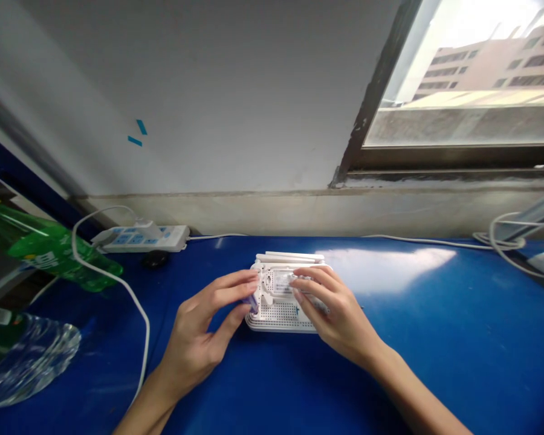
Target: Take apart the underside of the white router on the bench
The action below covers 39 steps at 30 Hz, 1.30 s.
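Observation:
A white router point(281, 315) lies on the blue tabletop with its perforated underside up, a printed label near its middle and white antennas point(290, 257) along its far side. My left hand point(204, 326) is at the router's left edge, thumb and fingers closed on a small purple piece point(252, 303) whose kind I cannot make out. Over the label rests my right hand point(330, 302), its fingertips close together in a pinch; whatever is between them is too small or hidden to name. Its palm covers the router's right part.
A white power strip point(145, 239) with a plugged-in adapter stands at the back left, a black object point(155, 259) before it. A green bottle point(58, 248) and a clear bottle point(31, 356) lie at left. A white cable point(140, 314) curves beside my left arm; more cable point(503, 238) coils at right.

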{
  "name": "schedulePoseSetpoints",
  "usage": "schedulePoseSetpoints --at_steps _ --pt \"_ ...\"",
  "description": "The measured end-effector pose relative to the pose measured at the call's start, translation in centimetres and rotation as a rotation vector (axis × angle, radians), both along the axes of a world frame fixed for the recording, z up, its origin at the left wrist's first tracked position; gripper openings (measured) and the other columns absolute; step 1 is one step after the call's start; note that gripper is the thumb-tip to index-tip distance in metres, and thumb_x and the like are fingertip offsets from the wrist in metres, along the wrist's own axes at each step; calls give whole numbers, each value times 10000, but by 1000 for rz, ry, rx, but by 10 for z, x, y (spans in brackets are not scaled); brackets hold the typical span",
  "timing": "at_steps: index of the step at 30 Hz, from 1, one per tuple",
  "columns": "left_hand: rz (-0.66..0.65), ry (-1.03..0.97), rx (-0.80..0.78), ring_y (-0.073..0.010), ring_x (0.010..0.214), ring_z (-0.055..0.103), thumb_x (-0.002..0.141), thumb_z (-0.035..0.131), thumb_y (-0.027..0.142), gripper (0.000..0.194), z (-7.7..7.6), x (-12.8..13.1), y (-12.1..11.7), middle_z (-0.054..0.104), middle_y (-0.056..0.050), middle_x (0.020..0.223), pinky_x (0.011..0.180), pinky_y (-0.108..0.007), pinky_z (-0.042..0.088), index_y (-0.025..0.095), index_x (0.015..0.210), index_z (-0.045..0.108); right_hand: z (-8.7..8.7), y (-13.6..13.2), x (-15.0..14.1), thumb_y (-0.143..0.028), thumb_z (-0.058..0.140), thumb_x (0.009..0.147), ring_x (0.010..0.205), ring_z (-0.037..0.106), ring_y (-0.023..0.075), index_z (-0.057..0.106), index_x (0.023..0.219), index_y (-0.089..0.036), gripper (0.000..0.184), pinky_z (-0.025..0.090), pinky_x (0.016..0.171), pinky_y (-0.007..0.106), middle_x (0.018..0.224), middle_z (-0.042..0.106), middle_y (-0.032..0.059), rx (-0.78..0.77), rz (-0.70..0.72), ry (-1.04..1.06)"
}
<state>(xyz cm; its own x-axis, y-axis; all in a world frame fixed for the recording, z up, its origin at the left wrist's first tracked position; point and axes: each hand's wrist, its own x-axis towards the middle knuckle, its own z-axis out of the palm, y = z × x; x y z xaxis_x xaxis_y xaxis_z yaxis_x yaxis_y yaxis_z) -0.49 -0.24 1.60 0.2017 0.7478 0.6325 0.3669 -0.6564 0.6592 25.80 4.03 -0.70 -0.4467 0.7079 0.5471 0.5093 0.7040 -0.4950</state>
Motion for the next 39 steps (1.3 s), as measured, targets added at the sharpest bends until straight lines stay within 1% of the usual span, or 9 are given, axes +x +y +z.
schedulePoseSetpoints --at_steps 2,5,9,16,21,24,30,36,39 --pt "-7 -11 -11 -204 1110 724 966 622 31 380 1 2 -1 738 -50 1234 986 -362 598 262 1262 681 -1 0 -1 -169 590 992 1158 593 277 690 1163 -262 219 523 971 522 1241 678 95 0 -6 -6" --pt "46 -56 43 -179 1007 738 910 709 29 355 2 8 -1 761 -20 1098 901 -316 613 258 1181 705 -2 0 -1 -164 584 993 1141 599 277 696 1112 -248 183 525 972 528 1219 686 98 10 -9 -4" --pt "96 -8 138 -172 986 712 878 764 56 348 5 17 2 727 -30 1123 856 -303 595 254 1159 708 -1 0 -1 -163 581 992 1139 603 282 690 1114 -247 184 527 978 532 1218 688 101 19 -9 -5" --pt "-37 131 101 -211 1179 673 1001 523 34 450 9 12 0 717 -80 1280 993 -363 573 225 1400 607 -2 -1 0 -168 579 996 1146 603 273 694 1117 -241 182 533 972 499 1210 682 101 12 -12 1" --pt "102 -27 152 -182 1025 729 894 716 13 401 4 15 0 745 -30 1126 904 -322 616 250 1213 663 -2 0 0 -170 576 998 1143 606 274 692 1126 -244 188 535 981 506 1203 683 102 8 -8 0" --pt "167 23 240 -159 930 717 856 775 42 346 7 18 0 714 -21 1037 813 -275 616 234 1130 685 -3 1 0 -172 583 996 1150 602 280 692 1125 -251 186 539 970 505 1199 684 101 10 -8 6" --pt "70 144 195 -193 1167 685 936 620 -2 423 6 16 -1 698 -80 1272 1010 -315 573 202 1306 611 -3 1 0 -167 576 999 1134 603 277 694 1120 -251 188 550 953 503 1189 686 102 -1 -2 18" --pt "165 77 263 -149 1003 707 865 756 7 412 1 17 1 708 -34 1120 869 -257 604 208 1213 667 -2 0 -1 -166 568 1005 1136 600 269 698 1114 -241 185 537 977 509 1194 684 100 -6 -8 20" --pt "110 105 214 -178 1106 688 914 694 17 406 2 16 0 682 -66 1238 953 -305 589 207 1270 649 -1 0 -1 -159 561 1006 1136 597 264 699 1115 -240 193 537 968 490 1195 686 95 -11 -2 24"
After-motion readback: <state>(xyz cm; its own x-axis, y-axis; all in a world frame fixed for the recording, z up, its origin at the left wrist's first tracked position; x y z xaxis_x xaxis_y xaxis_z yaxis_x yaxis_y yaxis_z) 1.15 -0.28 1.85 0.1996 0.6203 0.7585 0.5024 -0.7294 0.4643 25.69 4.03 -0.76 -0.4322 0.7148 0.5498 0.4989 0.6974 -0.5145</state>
